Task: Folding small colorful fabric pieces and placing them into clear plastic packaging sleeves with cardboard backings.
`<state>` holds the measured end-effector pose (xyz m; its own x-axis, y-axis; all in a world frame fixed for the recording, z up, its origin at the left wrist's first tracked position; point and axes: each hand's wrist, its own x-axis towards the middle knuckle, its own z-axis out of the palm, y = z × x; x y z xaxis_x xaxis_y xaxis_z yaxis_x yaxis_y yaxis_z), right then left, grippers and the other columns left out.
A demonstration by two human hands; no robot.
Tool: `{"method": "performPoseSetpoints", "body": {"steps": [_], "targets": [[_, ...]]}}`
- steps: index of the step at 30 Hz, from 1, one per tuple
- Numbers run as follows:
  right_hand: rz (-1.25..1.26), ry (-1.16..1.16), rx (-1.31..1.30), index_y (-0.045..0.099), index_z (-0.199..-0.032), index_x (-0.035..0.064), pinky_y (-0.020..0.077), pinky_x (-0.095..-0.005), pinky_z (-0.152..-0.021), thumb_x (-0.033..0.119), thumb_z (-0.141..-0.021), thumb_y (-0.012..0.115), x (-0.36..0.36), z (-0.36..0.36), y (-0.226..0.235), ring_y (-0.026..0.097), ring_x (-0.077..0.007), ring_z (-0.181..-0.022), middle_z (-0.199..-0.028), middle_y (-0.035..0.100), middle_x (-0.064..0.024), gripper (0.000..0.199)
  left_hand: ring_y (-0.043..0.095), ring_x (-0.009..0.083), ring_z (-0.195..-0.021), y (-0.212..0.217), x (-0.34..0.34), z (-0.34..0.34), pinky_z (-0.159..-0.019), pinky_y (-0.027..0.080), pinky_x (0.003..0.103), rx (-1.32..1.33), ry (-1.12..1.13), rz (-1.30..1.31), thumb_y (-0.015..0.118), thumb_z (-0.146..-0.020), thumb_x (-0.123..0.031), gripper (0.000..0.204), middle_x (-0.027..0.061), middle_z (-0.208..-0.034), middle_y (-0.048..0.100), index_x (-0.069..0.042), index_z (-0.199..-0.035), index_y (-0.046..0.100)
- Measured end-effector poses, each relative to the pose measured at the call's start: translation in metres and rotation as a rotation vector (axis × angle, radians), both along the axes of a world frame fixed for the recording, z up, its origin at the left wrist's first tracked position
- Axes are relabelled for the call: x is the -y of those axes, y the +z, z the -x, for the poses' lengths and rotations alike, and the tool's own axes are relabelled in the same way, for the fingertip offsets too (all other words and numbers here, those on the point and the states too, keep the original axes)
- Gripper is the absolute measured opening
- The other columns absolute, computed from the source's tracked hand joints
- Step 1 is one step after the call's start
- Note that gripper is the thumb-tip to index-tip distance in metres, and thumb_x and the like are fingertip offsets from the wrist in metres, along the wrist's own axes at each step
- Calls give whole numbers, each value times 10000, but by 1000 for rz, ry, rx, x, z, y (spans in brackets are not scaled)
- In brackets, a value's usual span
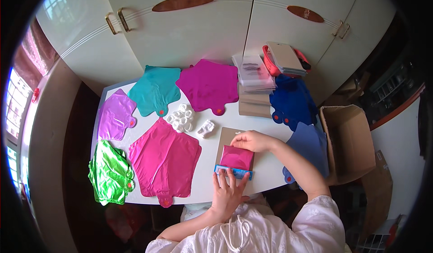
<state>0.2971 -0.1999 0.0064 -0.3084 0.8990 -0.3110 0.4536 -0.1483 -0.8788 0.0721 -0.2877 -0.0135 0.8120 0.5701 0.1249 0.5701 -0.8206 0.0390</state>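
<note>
Magenta foil, a folded balloon [237, 157], lies on a brown card [228, 138] at the table's [266, 169] near edge. The left hand [229, 191] presses flat, fingers spread, on its blue strip [232, 172]; the right hand [252, 140] pinches the top edge. Press evenly, I judge. Its long axis runs twelve to six.
</note>
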Motion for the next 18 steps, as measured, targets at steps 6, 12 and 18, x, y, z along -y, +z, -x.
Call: {"method": "performPoseSetpoints", "body": {"steps": [6,12,18], "targets": [[-103,19,223,643,-995,54,492,-334,-777,258,-826,697,2,4,10,630,-214,-848,-888,655,-92,271,463,494,-1124,3,-3,0,-957,359,623,54,-5,11,665,-664,-634,870,272,-1250,438,-266,-1406,397],[-874,26,516,615,-1024,129,453,-365,-807,347,-804,691,-6,33,-25,535,-250,-959,-973,555,-50,319,493,452,-1076,4,-7,-1,-945,388,585,58,-22,-51,654,-711,-581,751,236,-1204,464,-286,-1369,448],[-971,49,604,551,-1086,141,372,-387,-881,385,-867,604,-19,35,-42,495,-235,-991,-1040,519,-40,332,522,367,-1020,4,-15,0,-937,411,548,39,-69,-175,611,-801,-256,538,205,-1131,511,-270,-1327,502]]}}
